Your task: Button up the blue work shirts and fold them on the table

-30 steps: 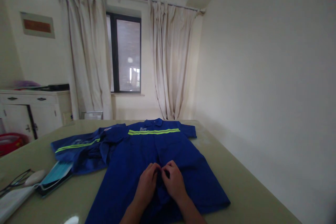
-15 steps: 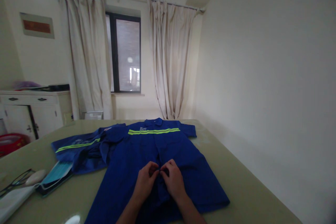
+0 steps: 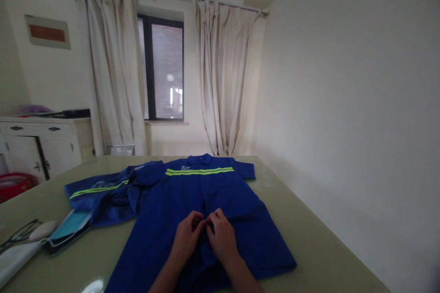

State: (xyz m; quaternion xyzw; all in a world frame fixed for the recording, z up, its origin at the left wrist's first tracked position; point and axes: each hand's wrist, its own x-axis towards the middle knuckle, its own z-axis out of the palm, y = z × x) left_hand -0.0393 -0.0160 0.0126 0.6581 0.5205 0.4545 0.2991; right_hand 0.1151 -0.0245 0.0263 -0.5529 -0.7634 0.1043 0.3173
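A blue short-sleeved work shirt (image 3: pixel 240 206) with yellow-green stripes across the chest lies spread front up, its collar at the far end. Over its front opening, low down, my left hand (image 3: pixel 187 233) and my right hand (image 3: pixel 222 233) meet with fingertips touching or nearly so. Both hands are closed in a pinch on the shirt's front edges. Any button between the fingers is too small to make out. Left of this shirt a second blue garment (image 3: pixel 103 197) with the same striping lies crumpled, touching its sleeve.
On the table (image 3: pixel 316 256), to the left, are a blue face mask (image 3: pixel 70 226) on a dark flat object, eyeglasses (image 3: pixel 22 233), a pale rounded object (image 3: pixel 43 230) and a white flat item (image 3: pixel 17 261). A wall (image 3: pixel 350 123) runs along the right side.
My hands stay at the shirt's front opening, and the fingertips have come slightly closer together. The whole view has shifted a little, with things sitting slightly further left.
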